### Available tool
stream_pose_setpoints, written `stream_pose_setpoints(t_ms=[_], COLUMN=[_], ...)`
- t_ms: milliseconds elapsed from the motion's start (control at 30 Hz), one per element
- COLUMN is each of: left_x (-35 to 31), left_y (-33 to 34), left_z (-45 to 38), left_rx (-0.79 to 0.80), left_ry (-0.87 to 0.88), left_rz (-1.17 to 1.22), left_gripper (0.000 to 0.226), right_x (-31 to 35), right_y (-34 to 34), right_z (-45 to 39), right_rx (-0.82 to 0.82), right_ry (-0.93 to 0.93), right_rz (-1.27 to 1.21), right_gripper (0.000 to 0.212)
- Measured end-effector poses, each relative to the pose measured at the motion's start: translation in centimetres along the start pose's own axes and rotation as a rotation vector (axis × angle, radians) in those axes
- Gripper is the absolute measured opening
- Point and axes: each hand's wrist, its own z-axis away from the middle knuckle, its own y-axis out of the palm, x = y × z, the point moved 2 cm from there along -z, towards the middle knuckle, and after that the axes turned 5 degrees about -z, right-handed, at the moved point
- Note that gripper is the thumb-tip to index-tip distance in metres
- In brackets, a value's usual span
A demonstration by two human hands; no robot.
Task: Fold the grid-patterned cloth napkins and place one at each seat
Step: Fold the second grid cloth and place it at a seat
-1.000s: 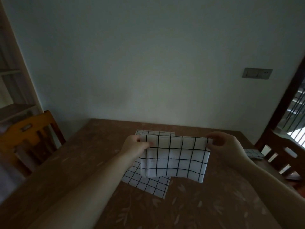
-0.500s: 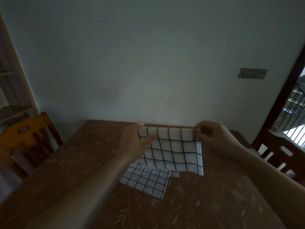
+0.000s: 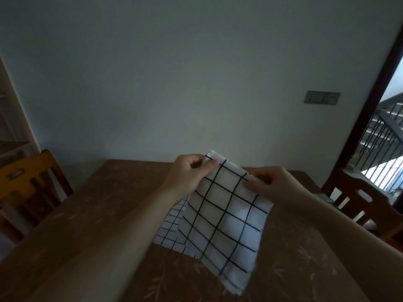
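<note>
Table (image 3: 91, 214): brown, leaf-printed top, far edge against the wall; bare surface to left and near right. Chairs: one at the left edge (image 3: 28, 182), one at the right edge (image 3: 359, 205). Napkin (image 3: 224, 223): white with black grid, folded, held above the table, hanging tilted; left hand (image 3: 187, 175) pinches its top corner, right hand (image 3: 277, 186) pinches the upper right edge. Second napkin (image 3: 172, 229): flat on the table beneath, partly covered.

I count napkins: 2, one held (image 3: 226, 216), one lying flat (image 3: 172, 227) | hands: 2, left (image 3: 188, 174), right (image 3: 277, 185) | chairs: 2, left (image 3: 28, 182), right (image 3: 362, 203) | table: 1 (image 3: 109, 205) | wall switch plate: 1 (image 3: 322, 97)
</note>
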Motion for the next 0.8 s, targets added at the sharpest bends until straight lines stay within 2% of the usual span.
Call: stream_pose_setpoints(t_ms=[67,133,167,200,233,300,367,633,800], left_x=[0.2,0.4,0.5,0.5,0.4,0.5,0.5,0.8,0.4], left_y=[-0.6,-0.9,-1.1,-1.1,-1.1,-1.0,-1.0,-1.1,-0.8], left_z=[0.2,0.6,0.7,0.8,1.0,1.1,1.3,1.9,2.0], left_rx=[0.024,0.064,0.086,0.106,0.119,0.102,0.067,0.058,0.059], left_ry=[-0.028,-0.043,-0.054,-0.062,-0.071,-0.091,-0.097,-0.178,-0.192], left_rz=[0.070,0.115,0.133,0.148,0.161,0.191,0.228,0.346,0.418], left_gripper=[0.049,0.081,0.088,0.086,0.073,0.035,0.020,0.025,0.031], right_x=[-0.3,-0.2,-0.1,-0.2,-0.1,0.0,0.2,1.2,1.6], right_y=[-0.5,-0.9,-0.9,-0.9,-0.9,-1.0,-1.0,-1.1,-1.6], right_z=[0.5,0.9,0.9,0.9,0.9,0.7,0.5,1.1,1.7], right_rx=[-0.073,-0.147,-0.171,-0.190,-0.209,-0.247,-0.270,-0.287,-0.203], right_ry=[0.000,0.002,0.010,0.018,0.022,0.015,-0.002,-0.104,-0.098], right_rz=[-0.124,-0.249,-0.303,-0.339,-0.357,-0.371,-0.383,-0.251,-0.185], right_gripper=[0.009,0.010,0.010,0.010,0.010,0.012,0.013,0.020,0.027])
